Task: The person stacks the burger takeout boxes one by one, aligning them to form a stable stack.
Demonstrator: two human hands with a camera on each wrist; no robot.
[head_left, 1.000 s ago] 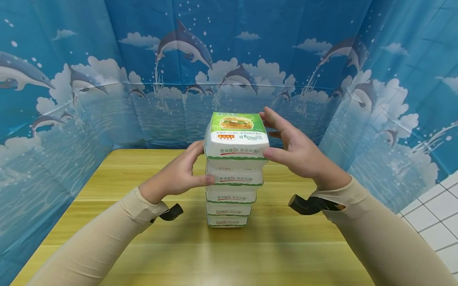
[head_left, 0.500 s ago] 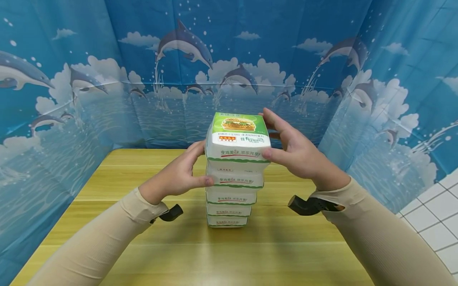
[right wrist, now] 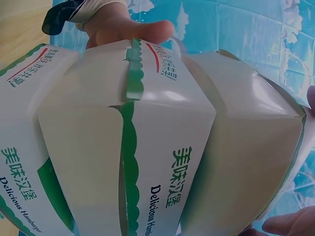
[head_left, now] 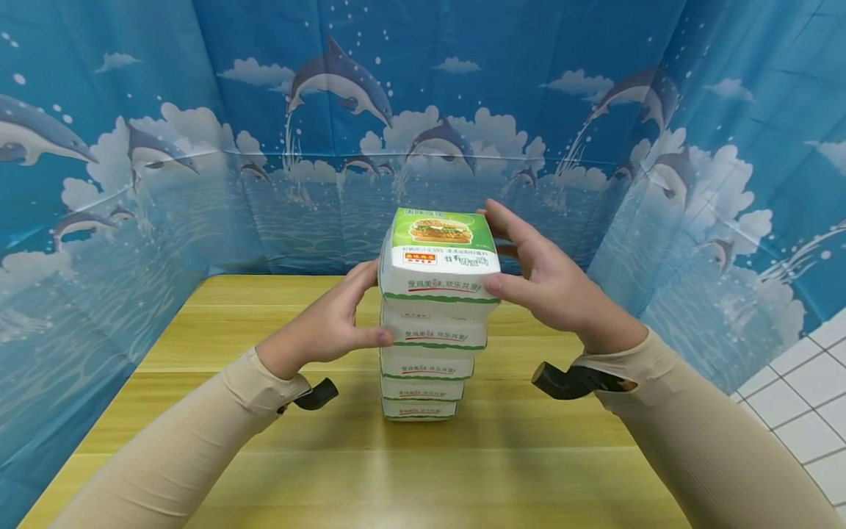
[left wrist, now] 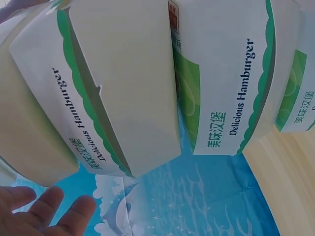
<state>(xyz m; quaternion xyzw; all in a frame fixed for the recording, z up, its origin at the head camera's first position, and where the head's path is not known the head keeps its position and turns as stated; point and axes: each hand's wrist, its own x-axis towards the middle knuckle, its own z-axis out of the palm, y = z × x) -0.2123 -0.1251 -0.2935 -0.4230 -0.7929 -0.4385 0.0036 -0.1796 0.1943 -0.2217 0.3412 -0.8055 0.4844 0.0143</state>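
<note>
A stack of several white-and-green paper burger boxes leans slightly in the head view; the top burger box (head_left: 439, 253) carries a burger picture. My right hand (head_left: 555, 275) grips that box at its right side, thumb on the front corner and fingers towards the back. On the left, my left hand (head_left: 333, 316) rests against the upper stack. Its straight thumb lies by the front edge of the second burger box (head_left: 432, 330), and its fingers reach behind the stack. Those fingers (left wrist: 74, 216) look extended in the left wrist view. Exact finger contact at the back is hidden.
The stack stands on a wooden table (head_left: 264, 455). A blue dolphin-print curtain (head_left: 330, 198) hangs behind the table and along both sides. White tiles (head_left: 806, 411) show at the right. Black wrist devices (head_left: 562, 378) stick out from both sleeves.
The top box has shifted slightly right and towards me with my right hand, mostly in the first half second. My left thumb has slid back slightly towards the stack's left edge.
</note>
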